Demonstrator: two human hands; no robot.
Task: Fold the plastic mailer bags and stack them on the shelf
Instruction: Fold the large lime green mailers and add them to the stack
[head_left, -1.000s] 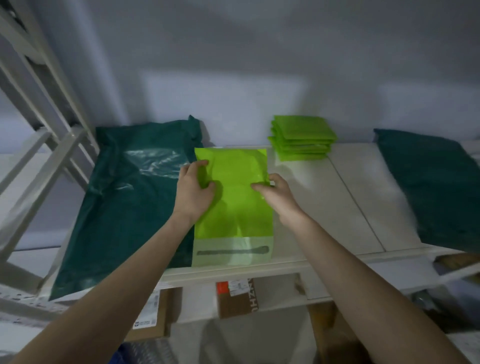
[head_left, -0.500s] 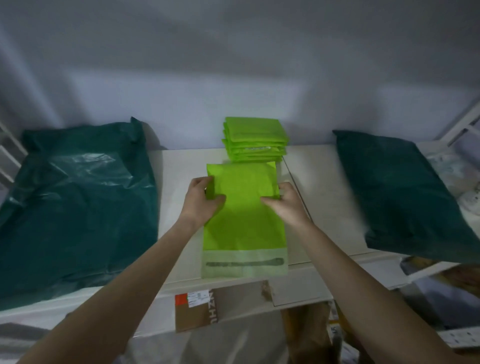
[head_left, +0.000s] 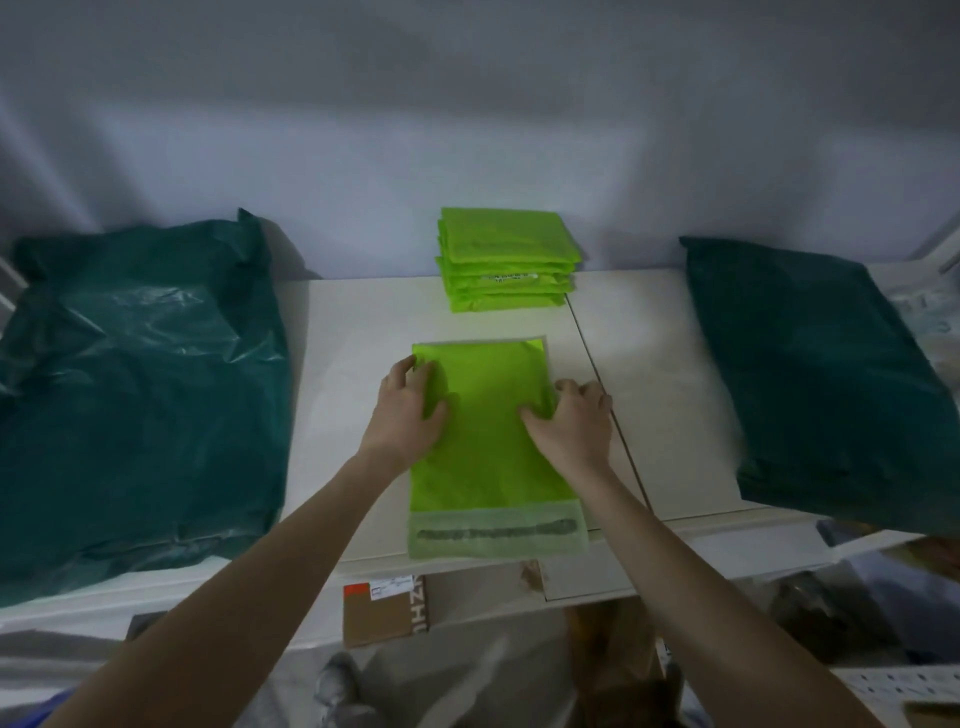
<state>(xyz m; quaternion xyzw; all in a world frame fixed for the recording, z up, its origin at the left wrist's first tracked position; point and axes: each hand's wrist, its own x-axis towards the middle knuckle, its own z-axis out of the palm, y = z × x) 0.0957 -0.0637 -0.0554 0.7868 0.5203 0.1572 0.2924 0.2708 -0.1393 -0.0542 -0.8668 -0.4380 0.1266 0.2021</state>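
On one shelf (head_left: 649, 374), two flat hands, left hand (head_left: 402, 410) and right hand (head_left: 574, 423), press one lime mailer (head_left: 488, 431).

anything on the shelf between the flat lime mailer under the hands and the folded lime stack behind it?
Nothing: in the head view a bare strip of white shelf separates the flat mailer from the folded stack.
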